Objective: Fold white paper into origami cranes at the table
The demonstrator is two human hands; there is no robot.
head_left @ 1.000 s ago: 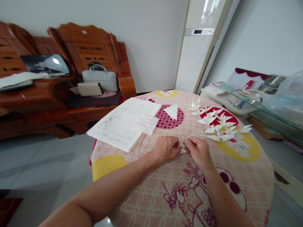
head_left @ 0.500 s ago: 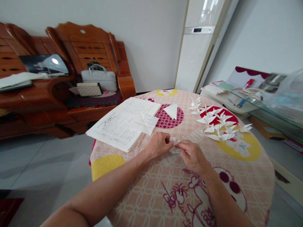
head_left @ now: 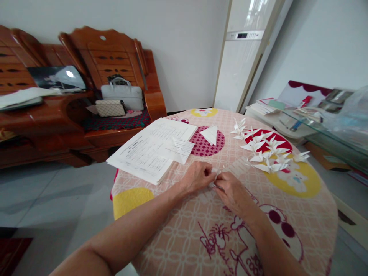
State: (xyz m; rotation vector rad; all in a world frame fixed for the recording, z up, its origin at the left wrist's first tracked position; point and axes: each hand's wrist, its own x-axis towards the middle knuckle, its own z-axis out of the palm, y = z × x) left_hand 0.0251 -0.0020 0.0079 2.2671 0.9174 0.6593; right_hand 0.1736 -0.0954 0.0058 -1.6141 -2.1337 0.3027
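Note:
Over the middle of the round table, my left hand and my right hand meet, fingertips close together. Both pinch a small piece of folded white paper, mostly hidden by the fingers. Just beyond my right hand a strip of printed paper lies flat on the cloth. Several folded white paper cranes stand in a group to the right. A folded paper triangle rests farther back. Left of my hands is a stack of printed sheets, with a loose paper square overlapping its right edge.
A patterned pink tablecloth covers the table. Behind it to the left stands a wooden sofa with a grey handbag and a quilted purse. On the right is a glass-topped stand with papers and a plastic bag.
My hands have drawn closer together around the folded paper, which now shows less between the fingers. The view has shifted slightly; the cranes and the stack stay in place.

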